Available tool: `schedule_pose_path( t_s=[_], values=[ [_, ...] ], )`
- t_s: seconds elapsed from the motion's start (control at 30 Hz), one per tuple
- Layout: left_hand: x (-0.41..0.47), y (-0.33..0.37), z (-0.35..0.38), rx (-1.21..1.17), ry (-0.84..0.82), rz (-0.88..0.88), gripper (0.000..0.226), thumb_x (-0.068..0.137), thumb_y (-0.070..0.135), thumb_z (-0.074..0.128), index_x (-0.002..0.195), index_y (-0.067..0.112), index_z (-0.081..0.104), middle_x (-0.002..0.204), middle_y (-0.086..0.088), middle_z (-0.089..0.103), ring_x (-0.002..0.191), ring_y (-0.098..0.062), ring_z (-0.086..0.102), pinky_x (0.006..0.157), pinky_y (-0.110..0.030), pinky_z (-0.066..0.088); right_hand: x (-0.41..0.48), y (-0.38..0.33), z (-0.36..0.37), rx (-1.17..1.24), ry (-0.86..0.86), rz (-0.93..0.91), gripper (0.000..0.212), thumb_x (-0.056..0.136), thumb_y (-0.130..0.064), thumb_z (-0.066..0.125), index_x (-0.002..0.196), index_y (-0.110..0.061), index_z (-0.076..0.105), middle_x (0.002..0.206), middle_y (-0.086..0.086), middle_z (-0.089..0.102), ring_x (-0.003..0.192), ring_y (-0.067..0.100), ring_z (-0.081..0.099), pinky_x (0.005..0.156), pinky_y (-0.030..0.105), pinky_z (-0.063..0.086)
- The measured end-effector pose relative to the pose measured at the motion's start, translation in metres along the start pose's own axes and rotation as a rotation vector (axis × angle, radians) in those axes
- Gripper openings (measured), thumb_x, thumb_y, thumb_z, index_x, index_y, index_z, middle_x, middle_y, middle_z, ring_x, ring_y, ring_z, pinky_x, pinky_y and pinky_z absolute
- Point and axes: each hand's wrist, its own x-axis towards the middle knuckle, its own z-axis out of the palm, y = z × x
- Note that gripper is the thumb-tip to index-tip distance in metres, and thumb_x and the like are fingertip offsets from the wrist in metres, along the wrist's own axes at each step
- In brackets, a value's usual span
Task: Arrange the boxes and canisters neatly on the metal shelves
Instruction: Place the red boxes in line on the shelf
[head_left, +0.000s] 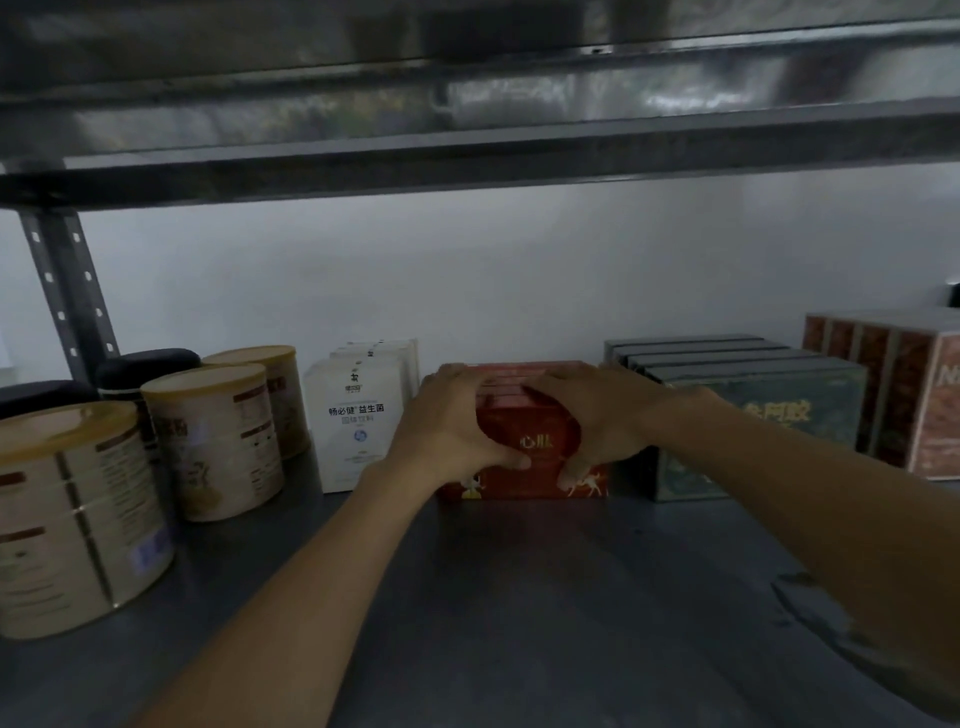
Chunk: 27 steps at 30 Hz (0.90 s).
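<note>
A row of red boxes (524, 441) stands upright at the back middle of the metal shelf (519, 597). My left hand (452, 421) grips the row's left side, fingers over the top and thumb on the front face. My right hand (597, 415) grips the right side the same way. To the left stand white boxes (358, 421), then several gold canisters (218, 441), the nearest gold canister (78, 514) large at the left edge. Right of the red boxes sit dark green boxes (753, 410) and brown-orange boxes (904, 389).
Black-lidded jars (140, 366) stand behind the canisters. A perforated shelf post (67, 291) rises at the left. The upper shelf's underside (467, 156) hangs low overhead. A white wall closes the back.
</note>
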Motion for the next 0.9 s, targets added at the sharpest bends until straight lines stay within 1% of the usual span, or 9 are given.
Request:
schedule_pose_path(
  t_s=[0.07, 0.13, 0.27, 0.37, 0.47, 0.6, 0.73, 0.83, 0.9],
  values=[
    [0.004, -0.004, 0.001, -0.107, 0.05, -0.059, 0.104, 0.032, 0.077, 0.082, 0.123, 0.033, 0.059, 0.118, 0.006, 0.059, 0.111, -0.013, 0.056, 0.096, -0.038, 0.05, 0.002, 0.0, -0.001, 0.032, -0.014, 0.011, 0.132, 0.058, -0.07, 0.08, 0.158, -0.028, 0.006, 0.164, 0.001, 0.016, 0.147, 0.023, 0.022, 0.12, 0.045, 0.02],
    [0.004, -0.004, -0.002, -0.209, 0.068, -0.112, 0.106, 0.034, 0.069, 0.086, 0.126, 0.027, 0.055, 0.118, 0.006, 0.058, 0.109, -0.012, 0.056, 0.096, -0.034, 0.051, 0.006, -0.001, -0.003, 0.089, -0.022, 0.02, 0.137, 0.053, -0.074, 0.08, 0.157, -0.031, 0.002, 0.165, 0.0, 0.01, 0.149, 0.022, 0.017, 0.122, 0.047, 0.016],
    [-0.001, -0.004, -0.001, -0.441, 0.089, -0.179, 0.063, 0.051, 0.036, 0.096, 0.092, 0.044, 0.049, 0.094, 0.021, 0.061, 0.081, 0.012, 0.058, 0.066, -0.001, 0.044, 0.011, -0.005, -0.011, 0.205, -0.089, 0.015, 0.135, 0.058, -0.064, 0.085, 0.156, -0.035, -0.003, 0.166, -0.004, 0.001, 0.152, 0.017, 0.006, 0.124, 0.044, 0.008],
    [-0.003, -0.006, 0.004, -0.591, 0.142, -0.212, 0.059, 0.053, 0.035, 0.095, 0.092, 0.043, 0.051, 0.091, 0.021, 0.066, 0.083, 0.01, 0.062, 0.068, -0.01, 0.046, 0.017, -0.003, -0.013, 0.316, -0.134, -0.003, 0.13, 0.06, -0.057, 0.087, 0.156, -0.036, 0.002, 0.163, -0.007, 0.012, 0.151, 0.018, 0.013, 0.123, 0.04, 0.014],
    [-0.004, -0.004, 0.004, -0.784, 0.149, -0.254, 0.053, 0.066, 0.035, 0.088, 0.094, 0.041, 0.044, 0.089, 0.028, 0.053, 0.081, 0.012, 0.051, 0.067, -0.012, 0.04, 0.024, 0.001, -0.011, 0.334, -0.157, 0.033, 0.133, 0.062, -0.06, 0.084, 0.157, -0.033, -0.005, 0.166, -0.008, -0.002, 0.151, 0.015, 0.005, 0.124, 0.043, 0.01],
    [0.0, -0.008, 0.005, -0.935, 0.165, -0.306, 0.058, 0.076, 0.038, 0.079, 0.12, 0.036, 0.042, 0.096, 0.021, 0.051, 0.086, 0.001, 0.054, 0.072, -0.021, 0.043, 0.035, 0.007, -0.007, 0.352, -0.165, 0.032, 0.133, 0.057, -0.064, 0.085, 0.157, -0.034, 0.003, 0.164, -0.005, 0.009, 0.149, 0.017, 0.015, 0.122, 0.045, 0.018],
    [0.004, -0.009, 0.005, -1.044, 0.169, -0.375, 0.023, 0.088, 0.023, 0.067, 0.083, 0.034, 0.047, 0.085, 0.013, 0.055, 0.076, -0.004, 0.057, 0.061, -0.024, 0.043, 0.04, 0.011, -0.01, 0.348, -0.203, 0.039, 0.135, 0.059, -0.064, 0.083, 0.158, -0.032, -0.002, 0.165, -0.005, 0.002, 0.151, 0.017, 0.008, 0.123, 0.046, 0.015],
    [0.006, -0.01, 0.005, -1.064, 0.193, -0.443, 0.021, 0.083, 0.019, 0.068, 0.085, 0.032, 0.052, 0.09, 0.004, 0.062, 0.087, -0.018, 0.063, 0.076, -0.033, 0.052, 0.042, 0.014, -0.017, 0.33, -0.226, 0.065, 0.131, 0.068, -0.058, 0.08, 0.157, -0.029, -0.012, 0.165, -0.004, -0.014, 0.152, 0.015, -0.008, 0.123, 0.042, 0.002],
    [0.006, -0.009, 0.005, -1.087, 0.163, -0.489, 0.04, 0.072, 0.029, 0.073, 0.108, 0.025, 0.057, 0.107, -0.005, 0.066, 0.098, -0.025, 0.065, 0.088, -0.042, 0.053, 0.046, 0.016, -0.018, 0.309, -0.254, 0.075, 0.132, 0.066, -0.059, 0.08, 0.156, -0.029, -0.014, 0.164, -0.004, -0.016, 0.151, 0.015, -0.011, 0.123, 0.044, -0.001]
  ],
)
